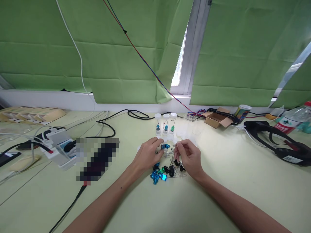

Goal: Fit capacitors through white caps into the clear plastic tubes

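Observation:
My left hand [147,153] is closed, its fingertips gripping a small blue metal fitting [165,146] with a dark end. My right hand [190,157] pinches a thin metal pin [172,145] that runs in line with the fitting's right end. Whether the pin sits inside the fitting or is joined to it, I cannot tell. Below the hands lies a loose pile of blue metal fittings [155,178], a green fitting [161,170], black knobs [171,171] and thin metal pins [178,176]. Just behind stand three clear vials [166,131] with white caps, each holding a coloured fitting with a pin.
Clear empty-looking containers [190,124] stand right of the vials. Farther right are an open cardboard box [217,118], a can [242,112], a black headset [279,145] and a bottle [293,119]. Black cable [114,127] and a white power strip [59,149] lie left.

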A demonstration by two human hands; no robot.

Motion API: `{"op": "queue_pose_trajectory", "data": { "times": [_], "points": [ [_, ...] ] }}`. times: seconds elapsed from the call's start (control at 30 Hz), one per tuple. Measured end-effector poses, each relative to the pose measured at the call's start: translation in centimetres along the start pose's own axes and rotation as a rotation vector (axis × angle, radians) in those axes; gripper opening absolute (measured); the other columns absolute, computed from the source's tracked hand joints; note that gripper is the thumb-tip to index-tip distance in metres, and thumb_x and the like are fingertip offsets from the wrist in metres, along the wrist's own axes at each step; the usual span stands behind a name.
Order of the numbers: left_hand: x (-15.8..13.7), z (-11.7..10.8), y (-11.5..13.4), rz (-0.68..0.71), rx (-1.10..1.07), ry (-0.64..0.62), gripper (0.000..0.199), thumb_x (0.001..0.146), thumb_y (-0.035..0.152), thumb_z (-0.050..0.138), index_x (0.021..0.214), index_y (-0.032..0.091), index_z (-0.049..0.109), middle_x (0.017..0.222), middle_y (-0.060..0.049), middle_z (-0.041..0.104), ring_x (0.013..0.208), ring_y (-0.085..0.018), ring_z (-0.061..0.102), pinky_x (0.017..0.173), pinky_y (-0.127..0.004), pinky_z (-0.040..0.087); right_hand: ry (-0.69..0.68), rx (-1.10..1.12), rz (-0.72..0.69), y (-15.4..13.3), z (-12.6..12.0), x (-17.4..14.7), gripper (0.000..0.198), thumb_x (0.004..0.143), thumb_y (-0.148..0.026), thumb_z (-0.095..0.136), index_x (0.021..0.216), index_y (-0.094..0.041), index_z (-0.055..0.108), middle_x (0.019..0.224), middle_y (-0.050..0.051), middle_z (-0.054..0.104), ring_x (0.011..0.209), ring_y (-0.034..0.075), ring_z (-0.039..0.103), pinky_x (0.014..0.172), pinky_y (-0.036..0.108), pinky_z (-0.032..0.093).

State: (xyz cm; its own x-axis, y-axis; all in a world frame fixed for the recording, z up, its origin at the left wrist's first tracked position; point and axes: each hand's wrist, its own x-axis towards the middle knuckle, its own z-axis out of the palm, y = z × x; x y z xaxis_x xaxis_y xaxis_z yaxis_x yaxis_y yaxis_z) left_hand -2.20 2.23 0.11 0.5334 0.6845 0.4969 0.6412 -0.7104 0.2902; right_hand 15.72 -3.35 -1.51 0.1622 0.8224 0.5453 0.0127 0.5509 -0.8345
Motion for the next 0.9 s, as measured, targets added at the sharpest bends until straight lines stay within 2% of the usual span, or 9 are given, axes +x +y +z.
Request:
{"op": "queue_pose_trajectory", "data": {
  "times": [0.3,0.9],
  "points": [
    [-0.08,-0.09,0.21,0.032,0.039,0.008,0.024,0.082,0.016,0.056,0.105,0.021,0.061,0.091,-0.004,0.066,0.076,-0.018,0.061,0.064,-0.028,0.045,-0.030,-0.009,0.043,-0.12,0.05,0.07,0.023,0.094,-0.038,0.058,0.081,-0.019,0.055,0.066,-0.001,0.059,0.047,0.011,0.058,0.041,0.024,0.047],
    [-0.19,-0.16,0.66,0.088,0.056,0.018,0.021,0.087,0.020,0.052,0.106,0.019,0.061,0.085,-0.004,0.064,0.076,-0.019,0.060,0.063,-0.029,0.044,-0.093,-0.048,0.081,-0.19,-0.02,0.08,0.023,0.093,-0.038,0.060,0.080,-0.019,0.057,0.065,0.000,0.061,0.048,0.011,0.059,0.043,0.024,0.048]
  ]
}}
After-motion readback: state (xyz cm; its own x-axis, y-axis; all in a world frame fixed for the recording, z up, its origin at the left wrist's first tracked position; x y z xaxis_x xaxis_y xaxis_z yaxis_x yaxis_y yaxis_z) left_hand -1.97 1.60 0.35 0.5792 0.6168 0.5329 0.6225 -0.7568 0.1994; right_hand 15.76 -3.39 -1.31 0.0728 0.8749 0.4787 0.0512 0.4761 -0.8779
